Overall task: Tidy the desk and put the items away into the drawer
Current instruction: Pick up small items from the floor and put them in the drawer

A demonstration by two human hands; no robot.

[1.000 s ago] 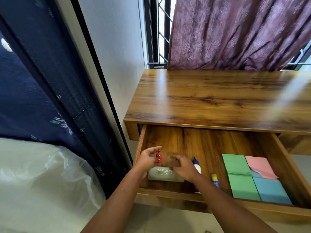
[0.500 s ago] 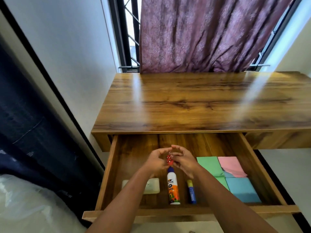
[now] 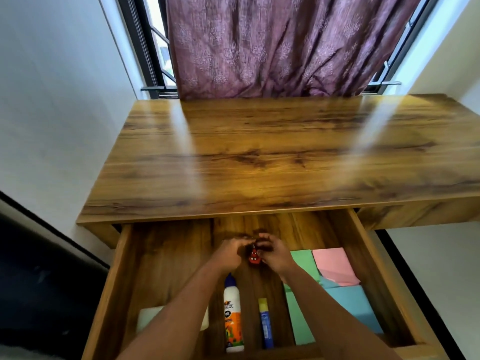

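Over drawer (image 3: 363, 255) middle: left hand (image 3: 230, 252) and right hand (image 3: 277, 253) together, both pinching red keychain (image 3: 255, 258), charm dangling above drawer floor. Risk: dropped from height, it bounces onto glue bottle (image 3: 233, 316) nearer drawer front, or skids to drawer back.

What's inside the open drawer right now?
In the drawer: a glue bottle, a glue stick, coloured paper pads, and a red keychain pinched between the left hand and right hand. A pale case lies mostly hidden under the left forearm.

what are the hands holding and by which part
A red keychain charm, pinched at its top chain by the left hand and right hand; the figure dangles below.
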